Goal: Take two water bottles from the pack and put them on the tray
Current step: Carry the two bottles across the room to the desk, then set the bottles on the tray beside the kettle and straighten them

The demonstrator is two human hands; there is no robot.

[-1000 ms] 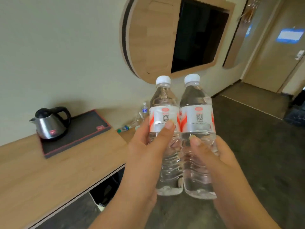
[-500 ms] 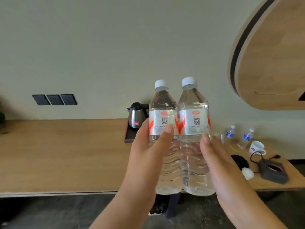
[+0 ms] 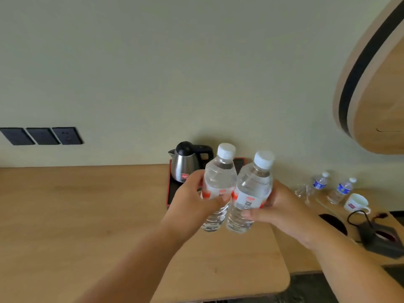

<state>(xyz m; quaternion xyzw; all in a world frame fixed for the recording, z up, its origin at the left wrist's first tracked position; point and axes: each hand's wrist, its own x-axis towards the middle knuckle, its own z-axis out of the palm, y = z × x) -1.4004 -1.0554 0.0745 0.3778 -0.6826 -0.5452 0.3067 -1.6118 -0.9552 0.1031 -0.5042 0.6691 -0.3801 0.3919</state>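
I hold two clear water bottles with white caps and red-and-white labels side by side above the wooden counter. My left hand [image 3: 192,199] grips the left bottle [image 3: 219,178] and my right hand [image 3: 282,206] grips the right bottle [image 3: 251,186]. Both bottles tilt slightly to the right and touch each other. Just behind them lies the black tray with a red rim [image 3: 172,194], partly hidden by my hands. A steel kettle [image 3: 185,166] stands on its left part. The pack is not in view.
The wooden counter [image 3: 87,215] runs along the wall. To the right stand two small blue-labelled bottles [image 3: 319,183], a white mug [image 3: 356,203], a clear glass and a dark box with a cable [image 3: 380,237]. Wall sockets [image 3: 41,136] sit at left; a rounded wooden panel [image 3: 376,84] hangs upper right.
Both hands have carried the bottles forward over the counter toward the tray and tilted them. The camera has come closer to the counter.
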